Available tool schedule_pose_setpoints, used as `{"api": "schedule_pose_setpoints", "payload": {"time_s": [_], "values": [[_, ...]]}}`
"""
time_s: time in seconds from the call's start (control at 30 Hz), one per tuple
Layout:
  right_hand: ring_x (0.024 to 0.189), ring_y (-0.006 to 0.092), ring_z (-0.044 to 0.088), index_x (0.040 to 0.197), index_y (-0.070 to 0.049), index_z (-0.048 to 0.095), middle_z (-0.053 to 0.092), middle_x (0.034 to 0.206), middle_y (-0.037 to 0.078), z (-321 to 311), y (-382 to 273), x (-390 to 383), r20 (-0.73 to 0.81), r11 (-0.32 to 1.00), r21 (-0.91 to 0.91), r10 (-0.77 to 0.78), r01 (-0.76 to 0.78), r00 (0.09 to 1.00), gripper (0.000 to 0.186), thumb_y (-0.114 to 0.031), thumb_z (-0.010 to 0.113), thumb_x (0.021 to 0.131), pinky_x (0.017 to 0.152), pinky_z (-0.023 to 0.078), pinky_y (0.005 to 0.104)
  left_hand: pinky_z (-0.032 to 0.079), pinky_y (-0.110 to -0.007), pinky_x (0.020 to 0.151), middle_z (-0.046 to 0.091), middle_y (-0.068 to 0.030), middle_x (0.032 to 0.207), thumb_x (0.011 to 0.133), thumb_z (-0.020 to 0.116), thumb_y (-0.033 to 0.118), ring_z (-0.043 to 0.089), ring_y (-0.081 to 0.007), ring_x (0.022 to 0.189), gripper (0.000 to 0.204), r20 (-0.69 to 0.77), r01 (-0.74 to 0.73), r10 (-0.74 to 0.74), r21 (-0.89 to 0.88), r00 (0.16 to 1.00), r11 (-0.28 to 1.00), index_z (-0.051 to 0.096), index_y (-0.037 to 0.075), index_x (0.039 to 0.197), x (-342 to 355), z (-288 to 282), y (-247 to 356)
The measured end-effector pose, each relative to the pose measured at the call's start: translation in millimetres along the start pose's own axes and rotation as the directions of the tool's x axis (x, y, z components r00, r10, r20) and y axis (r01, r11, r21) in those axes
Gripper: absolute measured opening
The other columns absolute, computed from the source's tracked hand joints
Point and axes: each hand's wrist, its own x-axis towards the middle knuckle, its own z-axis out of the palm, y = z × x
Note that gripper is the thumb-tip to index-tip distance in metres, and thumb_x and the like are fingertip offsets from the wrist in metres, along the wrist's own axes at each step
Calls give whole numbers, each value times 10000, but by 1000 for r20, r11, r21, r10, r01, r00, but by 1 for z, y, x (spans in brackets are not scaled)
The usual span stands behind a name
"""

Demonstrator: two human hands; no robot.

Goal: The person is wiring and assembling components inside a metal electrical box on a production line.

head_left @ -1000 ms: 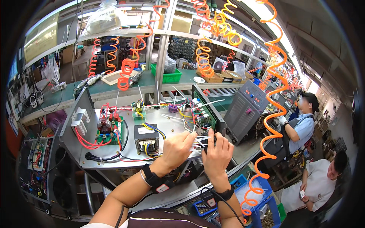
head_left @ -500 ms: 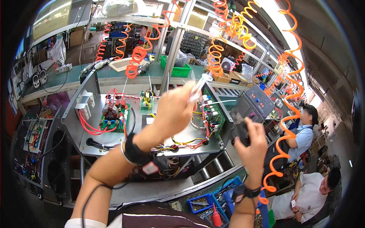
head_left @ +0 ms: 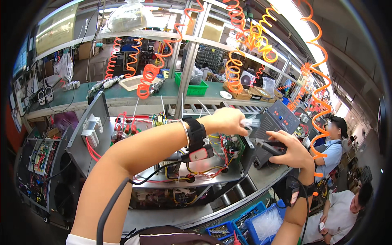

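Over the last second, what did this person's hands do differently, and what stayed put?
A second ago both hands worked close together, low over the open metal chassis. Since then the left hand has lifted and reached out to the right, pinching something small and pale. The right hand drew apart to the right and grips a dark tool. The chassis with its wiring, the green bin on the shelf and the seated co-workers stayed where they were.

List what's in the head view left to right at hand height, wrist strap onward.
Black wrist strap → left hand pinching clear cable ties → right hand gripping a black tool → seated person in blue.
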Motion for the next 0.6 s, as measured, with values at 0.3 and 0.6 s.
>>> {"api": "schedule_pose_setpoints", "payload": {"time_s": [0.3,0.6], "values": [[993,317,514,1174,33,524,544,1035,159,9,-4,49,4,945,-302,-133,128,991,614,-199,644,619,880,411,360,477,-369,668,654,-111,711,795,571,294,635,-257,708,259,-70,161,-186,-267,980,950,689,81,706,-10,-22,-50],[1004,269,517,1071,2,590,561,990,137,21,-28,89,184,775,-592,-135,220,974,539,-230,652,589,872,393,365,380,-292,594,566,-41,620,853,560,261,478,-122,613,298,-90,138,-188,-399,978,906,653,42,674,-19,-20,-49]]}}
